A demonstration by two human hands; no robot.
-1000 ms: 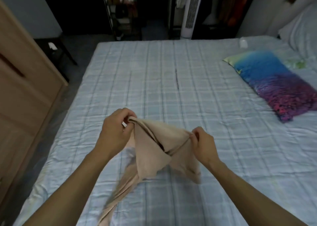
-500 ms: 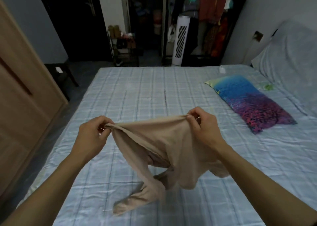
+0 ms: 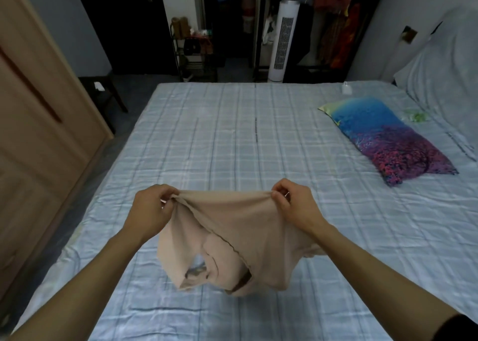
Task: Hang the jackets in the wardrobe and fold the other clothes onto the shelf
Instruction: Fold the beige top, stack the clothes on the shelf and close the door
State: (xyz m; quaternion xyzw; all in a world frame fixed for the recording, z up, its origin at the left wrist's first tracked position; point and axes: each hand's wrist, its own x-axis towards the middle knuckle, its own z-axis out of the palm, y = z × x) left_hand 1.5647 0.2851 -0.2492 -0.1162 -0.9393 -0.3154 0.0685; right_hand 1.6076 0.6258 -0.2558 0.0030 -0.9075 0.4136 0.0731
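left hand [image 3: 150,208] and right hand [image 3: 294,206] each pinch an upper corner of a beige garment [image 3: 232,242] stretched above the bed [image 3: 232,139].

Open bed [image 3: 232,139] lies beyond both hands; a pillow [image 3: 388,139] lies far right, wardrobe [image 3: 38,133] left.

The bed [image 3: 232,139] runs out of the picture at the bottom and right edges, so its near edge and right side cannot be seen. The beige garment [image 3: 232,237] hangs bunched, its lower folds overlapping, and what kind of clothing it is cannot be told. The wooden wardrobe [image 3: 33,133] is cut off at the left edge. The small white object [image 3: 346,89] at the bed's far edge and the greenish scrap [image 3: 416,116] near the right side are too small to identify.
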